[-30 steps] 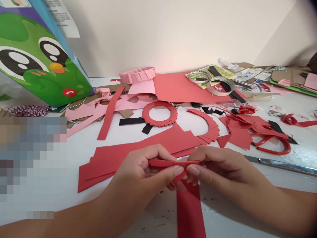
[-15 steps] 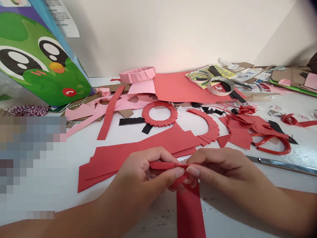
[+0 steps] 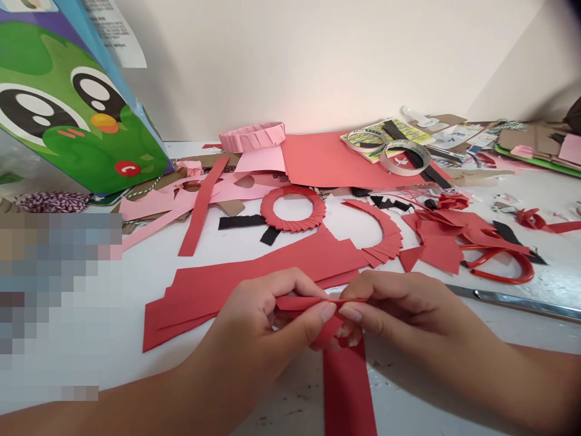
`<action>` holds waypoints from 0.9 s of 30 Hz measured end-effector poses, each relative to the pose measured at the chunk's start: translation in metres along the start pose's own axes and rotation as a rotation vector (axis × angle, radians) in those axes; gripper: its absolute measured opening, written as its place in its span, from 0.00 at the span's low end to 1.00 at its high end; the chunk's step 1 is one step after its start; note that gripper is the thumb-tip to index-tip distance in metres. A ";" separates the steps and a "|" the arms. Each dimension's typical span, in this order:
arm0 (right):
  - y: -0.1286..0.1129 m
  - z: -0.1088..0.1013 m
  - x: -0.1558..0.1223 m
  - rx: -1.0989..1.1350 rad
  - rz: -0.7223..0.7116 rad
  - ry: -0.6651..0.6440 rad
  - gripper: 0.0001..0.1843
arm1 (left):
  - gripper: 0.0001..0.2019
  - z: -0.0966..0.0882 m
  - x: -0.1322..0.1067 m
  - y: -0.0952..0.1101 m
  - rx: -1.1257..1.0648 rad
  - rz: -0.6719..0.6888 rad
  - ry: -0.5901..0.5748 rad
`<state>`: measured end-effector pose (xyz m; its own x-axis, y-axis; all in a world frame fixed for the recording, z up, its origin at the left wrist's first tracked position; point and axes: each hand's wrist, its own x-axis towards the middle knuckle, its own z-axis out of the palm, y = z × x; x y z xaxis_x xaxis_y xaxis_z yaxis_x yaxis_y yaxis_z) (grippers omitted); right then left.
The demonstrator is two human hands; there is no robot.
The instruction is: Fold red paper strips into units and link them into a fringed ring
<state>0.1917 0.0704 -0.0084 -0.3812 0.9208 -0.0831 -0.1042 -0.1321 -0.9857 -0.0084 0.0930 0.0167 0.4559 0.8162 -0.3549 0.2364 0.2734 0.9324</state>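
Between both hands a red paper strip (image 3: pixel 297 303) is pinched, with a fold running along its upper edge. My left hand (image 3: pixel 267 324) is closed around its left part, thumb on top. My right hand (image 3: pixel 399 315) grips the right part between thumb and forefinger, the thumbs almost touching. A curled portion of red paper shows below the thumbs; the fingers hide the rest. Beneath the hands, a red strip (image 3: pixel 348 390) runs toward the near edge; whether it joins the held one I cannot tell. Just beyond lie several stacked red strips (image 3: pixel 254 275).
Behind the stack lie a pleated red paper ring (image 3: pixel 267 209) and a curved pleated piece (image 3: pixel 391 233). Red-handled scissors (image 3: pixel 529 269) and a metal ruler-like strip (image 3: pixel 521 301) are at right. Tape rolls (image 3: pixel 388 163) rest on red sheets (image 3: pixel 318 160). A green cartoon box (image 3: pixel 86 145) stands left.
My thumbs have shifted slightly along the held paper, and a little more of the curled part shows below them. Everything else on the table stays in place.
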 end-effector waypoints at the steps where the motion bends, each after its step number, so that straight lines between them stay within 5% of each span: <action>1: -0.001 0.000 0.000 0.004 -0.005 -0.009 0.09 | 0.10 -0.001 0.001 0.000 -0.006 0.016 0.000; 9: -0.002 -0.003 0.001 -0.232 -0.076 0.001 0.13 | 0.08 0.001 0.000 -0.002 -0.070 0.033 -0.016; 15: 0.001 -0.003 0.000 -0.085 -0.042 0.028 0.16 | 0.09 0.000 -0.003 -0.001 -0.225 0.060 -0.059; 22: -0.009 -0.001 0.004 0.027 -0.013 0.079 0.17 | 0.09 0.001 -0.002 0.001 -0.147 0.032 -0.004; 27: -0.011 -0.002 0.004 -0.153 -0.030 0.182 0.22 | 0.08 0.001 0.001 0.001 -0.129 0.025 0.039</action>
<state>0.1934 0.0761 0.0016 -0.2066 0.9763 -0.0644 0.0328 -0.0588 -0.9977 -0.0065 0.0933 0.0170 0.4261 0.8420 -0.3309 0.1120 0.3139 0.9428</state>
